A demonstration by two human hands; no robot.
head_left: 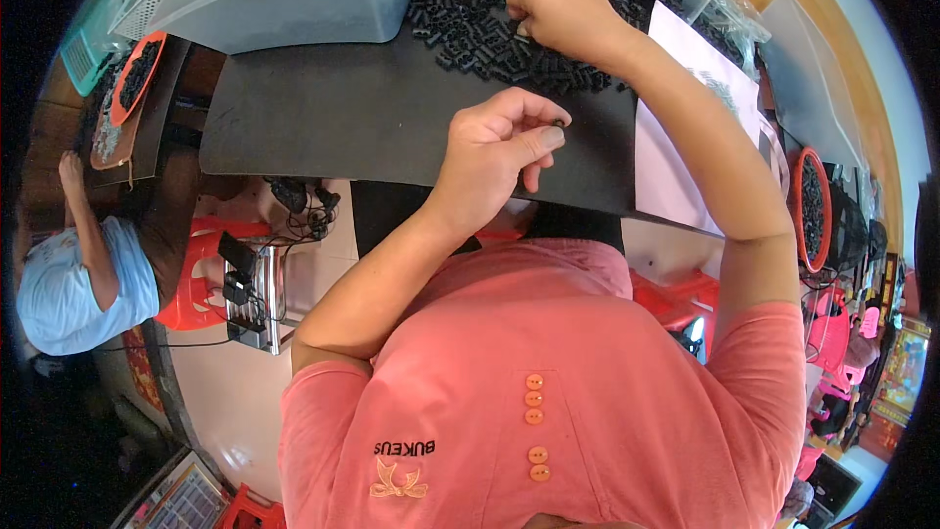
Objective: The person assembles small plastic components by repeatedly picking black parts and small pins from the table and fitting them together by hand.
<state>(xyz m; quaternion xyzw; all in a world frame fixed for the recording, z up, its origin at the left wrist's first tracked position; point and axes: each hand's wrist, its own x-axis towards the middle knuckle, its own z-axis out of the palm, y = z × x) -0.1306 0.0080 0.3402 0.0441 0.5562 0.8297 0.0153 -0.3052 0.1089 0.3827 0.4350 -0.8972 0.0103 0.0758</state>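
The left hand [494, 142] pinches a small dark piece [559, 123] between thumb and forefinger above the black tabletop [323, 118]'s near edge. Farther off, the right hand [570, 15] curls its fingers at the heap of short black tubes [470, 34], right of a translucent bin [304, 22]; whether it grips one, I cannot tell.

The pieces [480, 34] are black, shirt [470, 353] coral, sheet [671, 147] pale pink.

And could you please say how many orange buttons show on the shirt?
5 orange buttons on the shirt: three higher in the picture, two lower; more may be hidden.
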